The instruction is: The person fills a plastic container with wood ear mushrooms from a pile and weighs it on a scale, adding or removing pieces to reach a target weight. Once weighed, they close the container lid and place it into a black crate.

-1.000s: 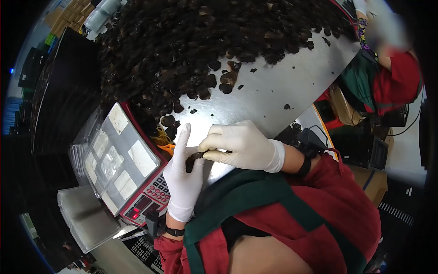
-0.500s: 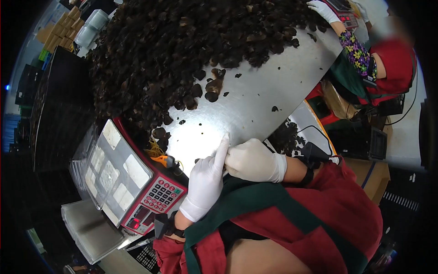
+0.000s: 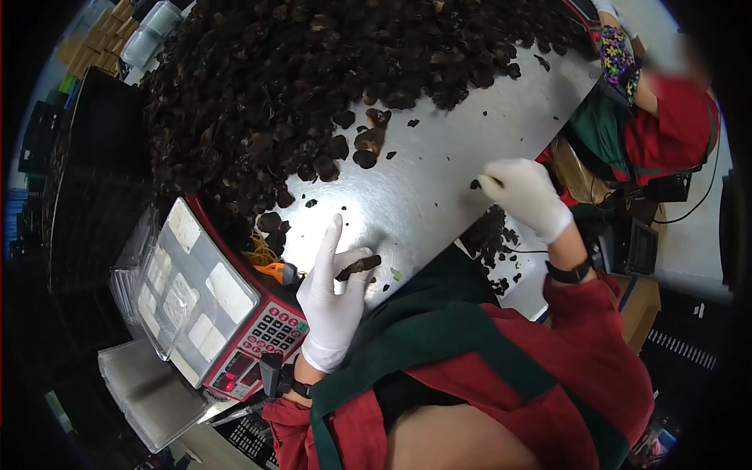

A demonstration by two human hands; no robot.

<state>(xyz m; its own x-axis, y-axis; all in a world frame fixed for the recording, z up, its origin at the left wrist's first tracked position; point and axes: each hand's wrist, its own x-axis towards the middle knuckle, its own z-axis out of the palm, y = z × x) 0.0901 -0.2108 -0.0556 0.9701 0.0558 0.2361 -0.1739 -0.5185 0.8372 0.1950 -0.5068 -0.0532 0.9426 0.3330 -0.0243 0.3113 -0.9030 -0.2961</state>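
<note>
My left hand [image 3: 327, 305], in a white glove, is over the metal table beside the scale. Its index finger points up while the thumb and other fingers grip a dark piece of dried black fungus [image 3: 359, 267]. My gloved right hand [image 3: 534, 200] is at the table's right edge, fingers curled together; whether anything is in them is hidden. A dark crumb [image 3: 475, 185] shows just left of its fingertips. A large heap of black fungus [image 3: 329, 70] covers the back and left of the table [image 3: 439, 172].
A red scale [image 3: 274, 333] with a taped metal plate stands at the left, an orange-and-black tool [image 3: 280, 272] beside it. Dark scraps [image 3: 489, 239] lie in a white container [image 3: 521, 294] below the edge. A co-worker's patterned sleeve [image 3: 616, 59] is at the far right.
My hands were together in front of me; now they are apart. My right hand has moved right to the table edge, and the fungus piece shows in my left. The co-worker's hand has shifted right.
</note>
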